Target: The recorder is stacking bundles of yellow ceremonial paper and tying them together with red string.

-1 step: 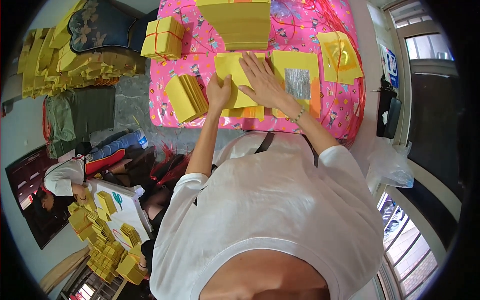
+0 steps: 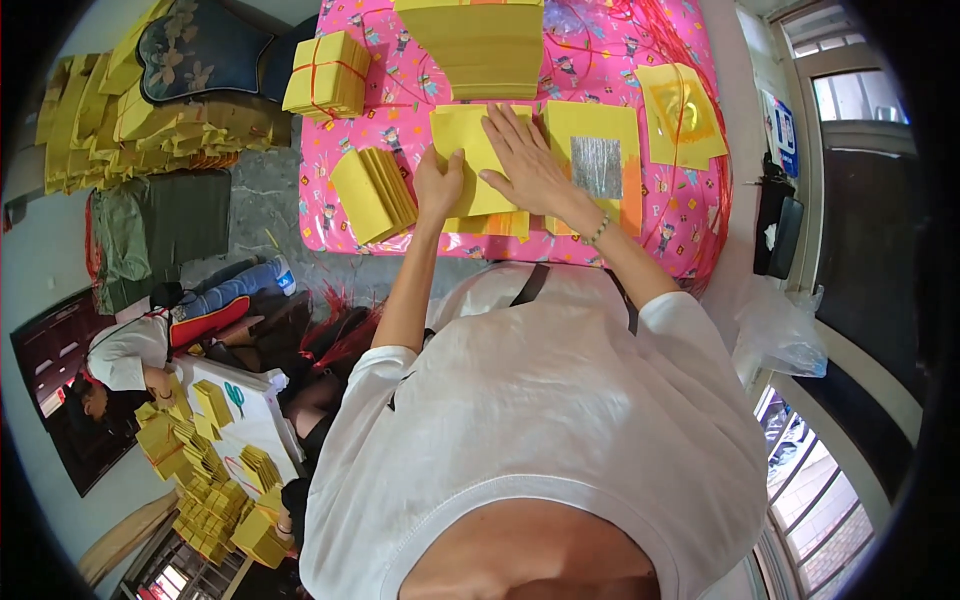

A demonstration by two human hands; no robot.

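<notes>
On a table covered with a pink patterned cloth [image 2: 665, 225], a yellow paper sheet [image 2: 462, 135] lies in front of me on a small pile. My left hand [image 2: 438, 185] is closed on its near left edge, thumb up. My right hand [image 2: 530, 165] lies flat on the sheet with fingers spread, a bead bracelet on the wrist. Right of my hands lies a yellow sheet with a silver foil square [image 2: 597, 163]. Beyond my hands stands a tall stack of yellow paper [image 2: 485, 45].
A fanned pile of yellow sheets [image 2: 375, 195] lies left of my hands, a string-tied yellow bundle [image 2: 328, 75] at the far left, gold-foil sheets [image 2: 682, 115] at the right. Another person [image 2: 125, 355] sits on the floor at lower left among yellow bundles [image 2: 215, 500]. A plastic bag [image 2: 785, 335] hangs on the right.
</notes>
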